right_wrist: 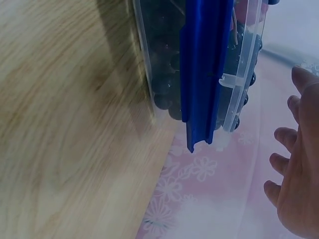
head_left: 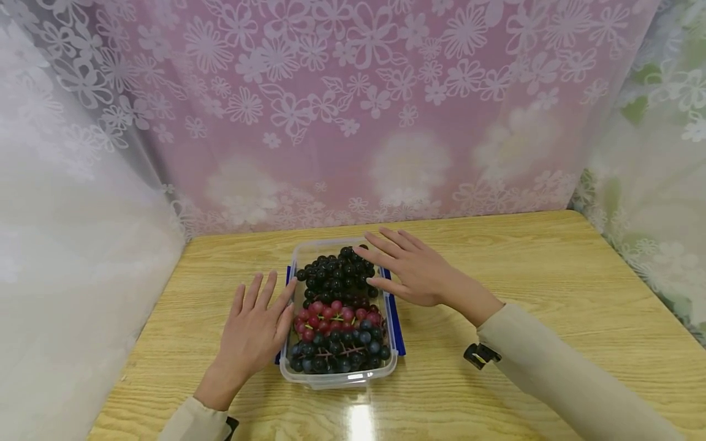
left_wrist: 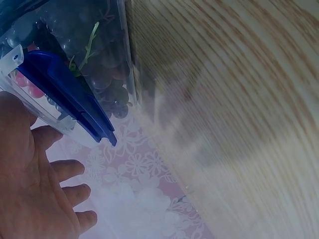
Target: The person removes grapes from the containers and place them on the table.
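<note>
A clear plastic food container [head_left: 339, 378] with blue side latches [head_left: 396, 324] stands on the table, no lid over it. Inside lie black grapes [head_left: 333, 275] at the far end, red grapes [head_left: 325, 318] across the middle and dark blue-black grapes [head_left: 342, 352] at the near end. My left hand [head_left: 250, 337] is spread by the container's left side; in the left wrist view its thumb side is close to the rim, and contact is hard to tell. Over the right rim my right hand [head_left: 410, 266] hovers with straight, spread fingers. Neither hand holds anything.
The wood-grain table [head_left: 529, 275] reaches out on both sides of the container. Behind it hangs a pink floral curtain [head_left: 331, 122], with a pale curtain [head_left: 72, 214] on the left and a white-green floral one [head_left: 656, 184] on the right.
</note>
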Motion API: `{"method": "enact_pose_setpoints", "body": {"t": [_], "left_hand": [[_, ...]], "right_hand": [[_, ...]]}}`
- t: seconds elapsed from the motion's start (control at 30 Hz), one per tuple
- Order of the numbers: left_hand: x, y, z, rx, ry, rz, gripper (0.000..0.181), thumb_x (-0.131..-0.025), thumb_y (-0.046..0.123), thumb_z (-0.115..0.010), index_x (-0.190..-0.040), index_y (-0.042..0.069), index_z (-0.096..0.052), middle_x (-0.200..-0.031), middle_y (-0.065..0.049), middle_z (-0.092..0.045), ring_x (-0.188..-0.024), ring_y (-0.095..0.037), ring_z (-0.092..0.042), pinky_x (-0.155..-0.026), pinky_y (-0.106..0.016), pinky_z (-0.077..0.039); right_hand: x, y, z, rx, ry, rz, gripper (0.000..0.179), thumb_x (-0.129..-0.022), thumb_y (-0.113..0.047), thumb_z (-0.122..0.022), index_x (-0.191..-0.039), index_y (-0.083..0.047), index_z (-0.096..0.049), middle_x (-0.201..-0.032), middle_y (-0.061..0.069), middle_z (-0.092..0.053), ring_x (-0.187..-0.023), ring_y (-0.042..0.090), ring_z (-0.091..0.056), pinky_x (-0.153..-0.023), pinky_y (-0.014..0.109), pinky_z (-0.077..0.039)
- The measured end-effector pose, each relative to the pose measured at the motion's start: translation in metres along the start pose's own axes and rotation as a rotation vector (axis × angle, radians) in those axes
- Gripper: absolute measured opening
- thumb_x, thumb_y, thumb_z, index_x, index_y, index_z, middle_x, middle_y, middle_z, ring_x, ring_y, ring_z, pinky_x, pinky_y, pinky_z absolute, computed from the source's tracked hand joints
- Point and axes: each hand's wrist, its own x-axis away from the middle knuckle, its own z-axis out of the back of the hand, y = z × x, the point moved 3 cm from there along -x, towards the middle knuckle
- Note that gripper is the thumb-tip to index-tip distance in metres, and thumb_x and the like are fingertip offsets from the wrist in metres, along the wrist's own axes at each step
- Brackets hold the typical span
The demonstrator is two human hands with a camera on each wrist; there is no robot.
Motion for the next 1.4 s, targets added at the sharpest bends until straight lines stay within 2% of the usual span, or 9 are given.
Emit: {"method": "enact_pose_setpoints", "body": {"t": [0.13,0.57,1.03,1.27,1.4], "left_hand": [[0.000,0.000,-0.001,-0.004,0.001,0.000,0.048,-0.103,0.038,-0.037,-0.148,0.021,-0.040,-0.151,-0.015,-0.031,-0.140,-0.037,-0.021,-0.111,-0.055,-0.012],[-0.001,-0.001,-0.001,0.014,0.028,-0.003,0.048,-0.102,0.037,-0.038,-0.147,0.021,-0.041,-0.151,-0.015,-0.033,-0.140,-0.036,-0.022,-0.110,-0.055,-0.014],[0.000,-0.002,-0.002,0.019,0.005,0.010,0.048,-0.103,0.039,-0.035,-0.148,0.022,-0.039,-0.152,-0.015,-0.031,-0.141,-0.036,-0.020,-0.111,-0.055,-0.013],[0.001,-0.003,-0.004,0.030,-0.018,0.020,0.049,-0.103,0.040,-0.033,-0.149,0.023,-0.037,-0.152,-0.014,-0.029,-0.142,-0.035,-0.017,-0.111,-0.055,-0.012],[0.000,-0.004,-0.004,0.039,-0.008,0.017,0.049,-0.103,0.040,-0.033,-0.149,0.023,-0.037,-0.152,-0.015,-0.030,-0.141,-0.035,-0.018,-0.111,-0.054,-0.012]], "right_hand": [[-0.009,-0.002,0.000,0.023,-0.016,0.008,0.063,-0.100,-0.058,-0.024,-0.155,-0.028,-0.016,-0.159,0.005,-0.011,-0.145,0.025,-0.002,-0.113,0.048,-0.007],[-0.031,-0.015,0.000,0.062,-0.018,0.058,0.062,-0.099,-0.059,-0.027,-0.153,-0.029,-0.023,-0.158,0.003,-0.016,-0.145,0.024,-0.006,-0.113,0.048,-0.010],[-0.051,-0.023,-0.005,0.042,-0.102,0.093,0.062,-0.099,-0.060,-0.022,-0.154,-0.034,-0.013,-0.159,0.002,-0.011,-0.145,0.022,-0.002,-0.114,0.047,-0.009],[-0.057,-0.024,-0.005,0.030,-0.123,0.130,0.063,-0.099,-0.058,-0.028,-0.154,-0.029,-0.018,-0.159,0.003,-0.011,-0.144,0.026,-0.009,-0.112,0.050,-0.015],[-0.060,-0.021,0.000,0.043,-0.138,0.149,0.065,-0.099,-0.057,-0.033,-0.155,-0.027,-0.017,-0.159,0.005,-0.012,-0.143,0.028,-0.014,-0.112,0.048,-0.016]]}}
